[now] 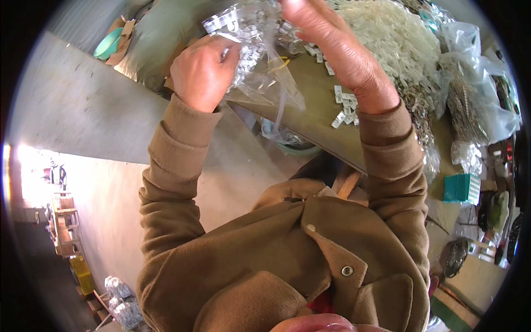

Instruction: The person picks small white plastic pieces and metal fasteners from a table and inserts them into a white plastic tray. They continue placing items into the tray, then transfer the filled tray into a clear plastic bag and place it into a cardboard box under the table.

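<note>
A clear plastic bag (pixel 285 91) full of small white and silvery clip-like parts (pixel 251 52) hangs at the table's far left edge. My left hand (pixel 203 71) is closed at the bag's left side, its fingers curled round the plastic. To the right of the bag my right hand (pixel 334 44) is raised over the table, fingers stretched out and partly cut off by the top edge. Nothing shows in it. Below its wrist several loose white plastic parts (pixel 345 105) lie on the table (pixel 310 83).
A large heap of translucent plastic pieces (pixel 390 39) covers the far right of the table, with bulging clear bags (pixel 475 83) beside it. A teal basket (pixel 462 188) stands at the right. At far left are a green basin (pixel 108 43) and cardboard (pixel 123 41).
</note>
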`<state>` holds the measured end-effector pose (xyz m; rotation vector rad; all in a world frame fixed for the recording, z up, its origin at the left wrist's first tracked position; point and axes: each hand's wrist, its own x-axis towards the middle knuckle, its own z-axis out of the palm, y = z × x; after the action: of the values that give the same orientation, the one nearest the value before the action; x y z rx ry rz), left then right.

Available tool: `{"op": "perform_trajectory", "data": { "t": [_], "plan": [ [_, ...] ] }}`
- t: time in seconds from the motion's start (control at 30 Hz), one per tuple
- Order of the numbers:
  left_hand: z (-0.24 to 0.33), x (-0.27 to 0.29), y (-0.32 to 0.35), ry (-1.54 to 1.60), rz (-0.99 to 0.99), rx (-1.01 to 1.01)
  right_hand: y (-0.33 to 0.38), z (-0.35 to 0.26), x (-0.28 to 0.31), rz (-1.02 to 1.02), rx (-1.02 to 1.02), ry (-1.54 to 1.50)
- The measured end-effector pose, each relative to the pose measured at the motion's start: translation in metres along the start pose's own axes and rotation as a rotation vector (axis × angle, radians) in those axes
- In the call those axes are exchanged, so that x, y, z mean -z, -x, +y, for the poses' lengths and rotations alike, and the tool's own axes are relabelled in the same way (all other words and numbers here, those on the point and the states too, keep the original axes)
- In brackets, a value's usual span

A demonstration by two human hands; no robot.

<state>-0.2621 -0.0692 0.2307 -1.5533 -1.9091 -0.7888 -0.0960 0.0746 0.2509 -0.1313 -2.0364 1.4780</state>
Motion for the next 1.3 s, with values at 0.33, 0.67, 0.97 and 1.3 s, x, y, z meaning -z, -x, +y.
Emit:
{"op": "perform_trajectory", "data": {
  "t": [0.33, 0.67, 0.97, 1.3],
  "plan": [
    [0.033, -0.027, -0.017, 0.132, -0.003, 0.109, 0.095, 0.068, 0.026, 0.442, -0.158, 0.879],
    [0.037, -0.013, 0.004, 0.406, -0.022, 0.198, 0.151, 0.129, 0.012, 0.618, -0.602, -0.629],
    [0.043, -0.017, 0.023, 0.526, -0.063, 0.229, 0.135, 0.125, -0.018, 0.769, -0.476, -0.634],
    [0.022, -0.029, 0.062, 0.549, -0.173, 0.27, 0.141, 0.11, -0.013, 1.041, -0.307, -1.232]
  ]
}}
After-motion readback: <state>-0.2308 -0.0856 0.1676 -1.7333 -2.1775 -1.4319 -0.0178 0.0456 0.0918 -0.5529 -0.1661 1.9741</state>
